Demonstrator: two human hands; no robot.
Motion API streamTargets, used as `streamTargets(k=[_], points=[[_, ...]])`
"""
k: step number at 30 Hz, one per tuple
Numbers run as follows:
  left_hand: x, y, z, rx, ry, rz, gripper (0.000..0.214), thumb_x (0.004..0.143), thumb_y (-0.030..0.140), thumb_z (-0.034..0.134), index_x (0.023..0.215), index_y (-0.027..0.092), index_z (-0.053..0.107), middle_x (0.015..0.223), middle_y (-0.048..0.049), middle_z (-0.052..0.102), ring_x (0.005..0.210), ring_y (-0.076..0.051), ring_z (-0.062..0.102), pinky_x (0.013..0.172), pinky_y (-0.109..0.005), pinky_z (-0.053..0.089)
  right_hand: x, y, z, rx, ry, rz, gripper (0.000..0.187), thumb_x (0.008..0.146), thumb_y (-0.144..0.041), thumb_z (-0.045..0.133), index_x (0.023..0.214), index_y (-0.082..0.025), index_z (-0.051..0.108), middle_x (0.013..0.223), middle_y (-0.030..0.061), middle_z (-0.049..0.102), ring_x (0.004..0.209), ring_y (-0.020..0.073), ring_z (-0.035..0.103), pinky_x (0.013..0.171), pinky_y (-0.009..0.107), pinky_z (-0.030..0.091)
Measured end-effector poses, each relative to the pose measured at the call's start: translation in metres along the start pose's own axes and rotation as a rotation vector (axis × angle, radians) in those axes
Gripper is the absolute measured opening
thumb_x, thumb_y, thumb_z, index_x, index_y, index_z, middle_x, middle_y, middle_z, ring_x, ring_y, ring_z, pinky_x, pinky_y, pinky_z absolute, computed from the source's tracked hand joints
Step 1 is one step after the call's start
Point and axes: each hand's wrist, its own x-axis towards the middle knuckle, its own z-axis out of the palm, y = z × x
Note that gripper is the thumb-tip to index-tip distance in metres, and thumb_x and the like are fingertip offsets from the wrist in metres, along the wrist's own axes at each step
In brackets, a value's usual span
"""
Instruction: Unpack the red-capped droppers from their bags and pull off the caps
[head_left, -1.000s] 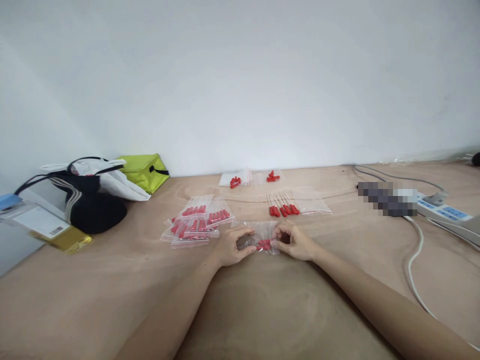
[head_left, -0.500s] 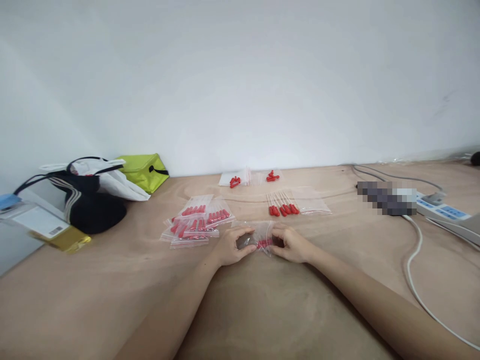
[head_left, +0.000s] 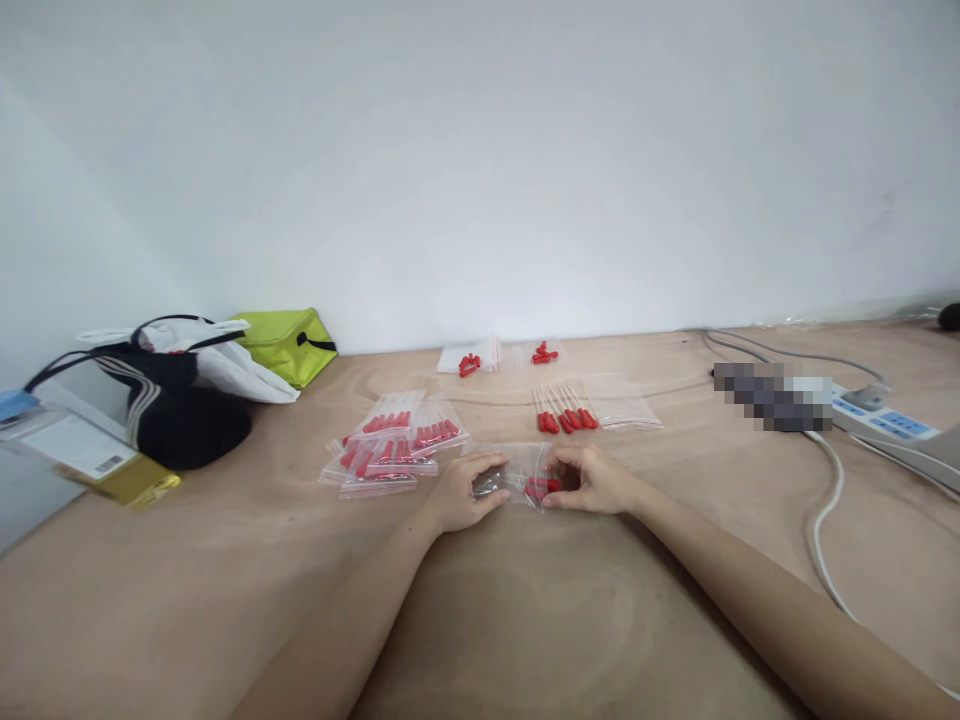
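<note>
A clear zip-lock bag point(head_left: 527, 460) lies flat on the table between my hands. My left hand point(head_left: 463, 493) is curled round its left side, thumb and fingers on the plastic. Inside the bag's right end are several droppers with red bulbs point(head_left: 538, 489), and one bulb pokes out past the edge. My right hand point(head_left: 595, 480) has thumb and fingers curved about these bulbs at that end; the exact fingertip contact is partly hidden. Beyond it, loose red-bulbed droppers point(head_left: 568, 420) lie in a row beside a flat clear bag point(head_left: 626, 408).
Filled bags point(head_left: 391, 450) are piled to the left. Small red bulbs point(head_left: 469, 364) and more red bulbs point(head_left: 545, 353) lie by the wall on bags. A green bag point(head_left: 285, 345), a black cap point(head_left: 191, 425) and a yellow packet point(head_left: 135, 484) stand left; a power strip point(head_left: 889, 418) and cables lie right.
My right hand has shifted slightly right, and the red bulbs show more at the bag's right end. My left hand stays nearly in place.
</note>
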Motion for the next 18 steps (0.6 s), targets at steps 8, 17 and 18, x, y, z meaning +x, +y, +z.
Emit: streamTargets(k=[8, 17, 18], points=[[-0.0005, -0.0003, 0.0003, 0.002, -0.001, -0.001, 0.037, 0.069, 0.030, 0.061, 0.105, 0.020, 0.059, 0.109, -0.0070, 0.062, 0.100, -0.020, 0.056, 0.088, -0.036, 0.045, -0.0010, -0.0034, 0.0014, -0.040, -0.022, -0.029, 0.010, 0.068, -0.019, 0.057, 0.078, -0.017, 0.058, 0.068, -0.0019, 0.058, 0.057, 0.0085, 0.049, 0.052, 0.019, 0.037], [-0.0003, -0.0002, 0.0002, 0.014, 0.002, -0.003, 0.036, 0.070, 0.030, 0.061, 0.105, 0.021, 0.059, 0.109, -0.0067, 0.061, 0.100, -0.020, 0.057, 0.088, -0.037, 0.045, 0.0003, -0.0029, 0.0038, -0.086, 0.008, -0.140, 0.016, 0.071, -0.025, 0.058, 0.085, -0.017, 0.060, 0.083, 0.0035, 0.060, 0.077, 0.0131, 0.055, 0.068, 0.024, 0.043], [-0.0002, -0.0002, 0.0002, 0.014, 0.001, -0.002, 0.036, 0.070, 0.030, 0.061, 0.105, 0.021, 0.059, 0.109, -0.0067, 0.061, 0.100, -0.020, 0.056, 0.088, -0.037, 0.045, 0.0005, -0.0024, 0.0044, -0.076, 0.005, -0.123, 0.015, 0.072, -0.025, 0.057, 0.085, -0.017, 0.061, 0.082, 0.0032, 0.061, 0.074, 0.0126, 0.055, 0.066, 0.024, 0.043]])
